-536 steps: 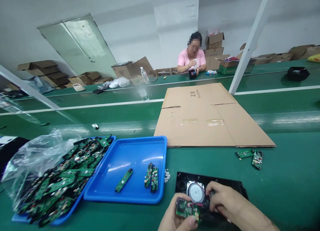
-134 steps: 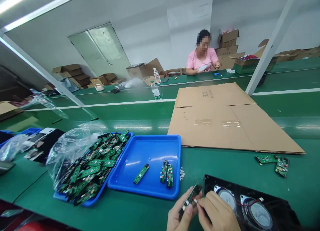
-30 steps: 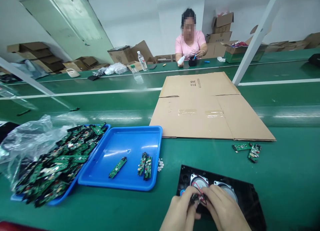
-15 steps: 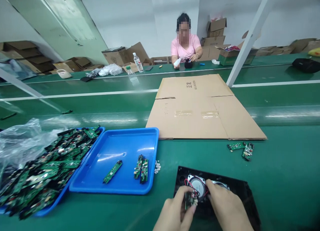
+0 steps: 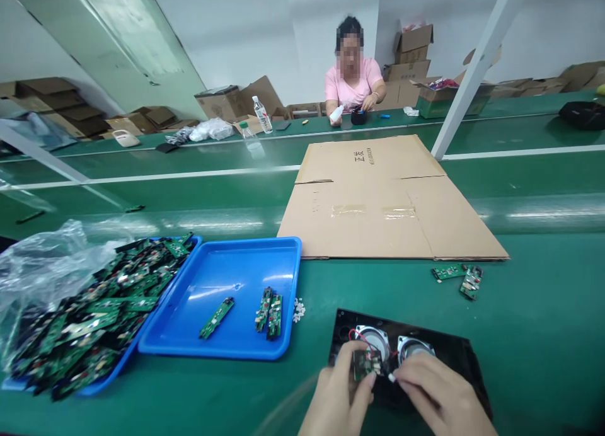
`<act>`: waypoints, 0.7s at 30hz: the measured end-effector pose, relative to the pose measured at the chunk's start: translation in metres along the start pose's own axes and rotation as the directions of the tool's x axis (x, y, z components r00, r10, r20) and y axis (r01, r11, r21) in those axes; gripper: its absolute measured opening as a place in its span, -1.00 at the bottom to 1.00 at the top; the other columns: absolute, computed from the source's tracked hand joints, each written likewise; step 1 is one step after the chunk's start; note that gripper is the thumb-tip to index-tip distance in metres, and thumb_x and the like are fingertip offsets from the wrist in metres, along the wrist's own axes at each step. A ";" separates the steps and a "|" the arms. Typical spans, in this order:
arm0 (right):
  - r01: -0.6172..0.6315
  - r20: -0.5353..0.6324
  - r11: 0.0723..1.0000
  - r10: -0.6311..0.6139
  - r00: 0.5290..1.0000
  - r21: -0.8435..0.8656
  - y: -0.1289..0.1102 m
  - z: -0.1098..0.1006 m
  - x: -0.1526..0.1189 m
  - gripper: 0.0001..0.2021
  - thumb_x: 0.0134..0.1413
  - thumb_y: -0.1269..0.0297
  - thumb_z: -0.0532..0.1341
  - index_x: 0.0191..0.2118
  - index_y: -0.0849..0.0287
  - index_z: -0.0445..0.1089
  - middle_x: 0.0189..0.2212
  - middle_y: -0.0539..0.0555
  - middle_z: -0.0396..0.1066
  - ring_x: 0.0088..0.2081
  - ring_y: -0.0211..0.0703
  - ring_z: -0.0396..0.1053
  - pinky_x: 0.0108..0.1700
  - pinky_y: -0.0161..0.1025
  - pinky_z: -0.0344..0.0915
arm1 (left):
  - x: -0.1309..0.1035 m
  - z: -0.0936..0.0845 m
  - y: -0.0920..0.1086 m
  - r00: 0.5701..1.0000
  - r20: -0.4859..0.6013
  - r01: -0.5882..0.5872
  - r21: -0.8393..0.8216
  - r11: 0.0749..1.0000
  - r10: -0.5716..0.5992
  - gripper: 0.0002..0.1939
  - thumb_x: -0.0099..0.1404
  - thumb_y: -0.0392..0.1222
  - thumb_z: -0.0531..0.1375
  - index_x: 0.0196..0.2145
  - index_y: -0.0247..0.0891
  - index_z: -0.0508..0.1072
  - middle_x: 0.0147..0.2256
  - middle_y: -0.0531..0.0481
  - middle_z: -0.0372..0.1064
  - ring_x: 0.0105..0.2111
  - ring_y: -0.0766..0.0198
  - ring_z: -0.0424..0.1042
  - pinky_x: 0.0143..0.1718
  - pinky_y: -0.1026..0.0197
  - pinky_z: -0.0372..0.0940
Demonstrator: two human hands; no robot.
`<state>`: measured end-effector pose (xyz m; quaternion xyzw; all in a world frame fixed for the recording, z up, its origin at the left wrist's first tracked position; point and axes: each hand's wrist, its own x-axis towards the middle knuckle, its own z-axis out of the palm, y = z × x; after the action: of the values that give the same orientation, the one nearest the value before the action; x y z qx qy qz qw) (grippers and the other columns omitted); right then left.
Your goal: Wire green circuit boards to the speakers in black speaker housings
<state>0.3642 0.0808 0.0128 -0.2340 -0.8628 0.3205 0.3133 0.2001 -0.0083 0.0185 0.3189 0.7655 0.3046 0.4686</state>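
My left hand point(image 5: 336, 395) pinches a small green circuit board point(image 5: 365, 364) between thumb and fingers, above a black plastic housing point(image 5: 451, 351). My right hand point(image 5: 442, 392) is closed on a small white connector plug point(image 5: 392, 377) at its fingertips, just right of the board. Two round speakers point(image 5: 414, 346) sit in the housing, the right one partly behind my right fingers. Thin red wires point(image 5: 352, 334) curve over the left speaker. The housing lies flat on the green bench, its near side partly covered by my hands.
Left of the housing, a blue tray point(image 5: 189, 354) holds several circuit boards; another tray beside it is heaped with boards point(image 5: 113, 310) under clear plastic. Small white pieces point(image 5: 299, 310) lie by the tray. Flattened cardboard point(image 5: 378, 234) lies ahead. Two boards point(image 5: 471, 282) rest right. A person point(image 5: 352, 83) sits opposite.
My right hand has drawn back from the left speaker and now pinches the white plug, uncovering the right speaker. The board in my left hand has turned more face-up. The view has shifted slightly.
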 end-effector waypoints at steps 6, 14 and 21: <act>0.035 0.058 0.991 -0.028 0.998 -0.129 -0.004 0.021 -0.001 -0.77 0.30 0.35 -0.06 -0.31 0.13 0.29 -0.43 0.00 0.36 -0.44 -0.27 0.37 -0.44 -0.39 0.37 | -0.002 0.000 0.010 0.999 0.040 -0.025 -0.046 0.999 0.027 -0.74 0.22 -0.26 0.13 -0.10 -0.17 0.34 -0.49 0.09 0.49 -0.47 0.23 0.54 -0.36 0.28 0.45; 0.042 0.084 0.975 -0.024 0.996 -0.219 0.002 0.017 -0.012 -0.80 0.28 0.39 -0.03 -0.25 0.12 0.33 -0.41 0.02 0.33 -0.42 -0.27 0.37 -0.39 -0.40 0.36 | -0.003 -0.001 0.011 1.000 0.019 0.009 -0.155 0.988 -0.007 -0.77 0.21 -0.27 0.16 -0.14 -0.15 0.33 -0.37 0.08 0.52 -0.43 0.23 0.57 -0.35 0.27 0.51; 0.036 0.065 0.967 -0.020 0.998 -0.250 -0.002 0.020 -0.003 -0.79 0.24 0.45 -0.02 -0.31 0.14 0.33 -0.47 -0.01 0.32 -0.46 -0.30 0.35 -0.45 -0.40 0.31 | -0.004 0.001 0.009 0.998 0.047 -0.035 -0.158 0.987 0.043 -0.78 0.24 -0.29 0.10 -0.14 -0.16 0.35 -0.45 0.09 0.53 -0.40 0.25 0.56 -0.33 0.30 0.48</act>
<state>0.3525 0.0694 0.0006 -0.2496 -0.9090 0.2113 0.2586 0.2044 -0.0060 0.0271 0.3033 0.7208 0.3648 0.5053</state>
